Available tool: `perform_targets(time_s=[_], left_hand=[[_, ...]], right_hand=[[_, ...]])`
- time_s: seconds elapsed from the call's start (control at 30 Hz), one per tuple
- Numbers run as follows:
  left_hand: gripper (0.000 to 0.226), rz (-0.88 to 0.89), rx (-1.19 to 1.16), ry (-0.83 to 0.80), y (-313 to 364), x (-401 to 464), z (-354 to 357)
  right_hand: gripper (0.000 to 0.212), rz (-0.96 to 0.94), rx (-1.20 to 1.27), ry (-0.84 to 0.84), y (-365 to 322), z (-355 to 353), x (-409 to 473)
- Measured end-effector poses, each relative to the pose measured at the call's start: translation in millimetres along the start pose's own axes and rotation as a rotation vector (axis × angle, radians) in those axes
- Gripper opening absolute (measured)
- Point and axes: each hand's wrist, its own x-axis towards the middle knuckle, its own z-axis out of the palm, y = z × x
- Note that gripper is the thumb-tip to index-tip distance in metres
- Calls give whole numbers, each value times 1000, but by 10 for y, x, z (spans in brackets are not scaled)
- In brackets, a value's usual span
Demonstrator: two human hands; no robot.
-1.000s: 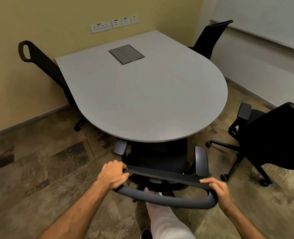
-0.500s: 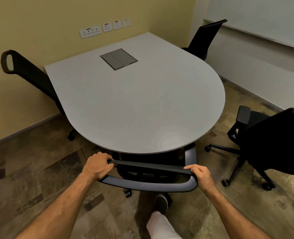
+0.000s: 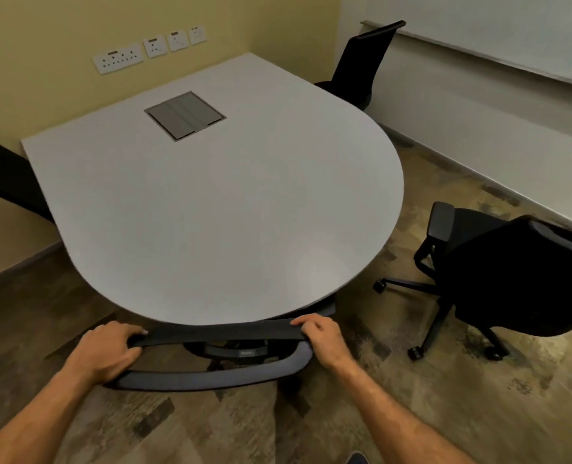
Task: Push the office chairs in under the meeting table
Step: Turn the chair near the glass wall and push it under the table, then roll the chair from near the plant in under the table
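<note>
office chair (image 3: 211, 380) | backrest top runs L-R, seat faces under worktop (image 3: 211, 202) | both hands (image 3: 105, 349) (image 3: 321, 338) clamped on backrest | 2nd chair (image 3: 512, 279) at R, well clear of worktop

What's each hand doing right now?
Left hand: closed on the chair backrest, left end.
Right hand: closed on the same backrest, right end.

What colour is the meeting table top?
Plain light grey table top, seen in the head view.
</note>
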Motion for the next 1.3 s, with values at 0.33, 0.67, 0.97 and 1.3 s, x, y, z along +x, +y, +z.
perform_targets(time_s=[0.33,0.67,0.97,1.3], left_hand=[[78,460,-184,169,2623,348,-779],[37,948,-486,342,6203,596,-1583],[42,1073,-465,298,8078,1376,-1563],[57,1074,-383,70,8651,2008,-1255]], right_hand=[[19,-41,64,348,281,-2151,-452],[17,-24,-228,1039,511,-4948,-1231],[38,217,-645,1014,1399,-6342,-1047],[43,385,-857,887,1867,-6817,-747]])
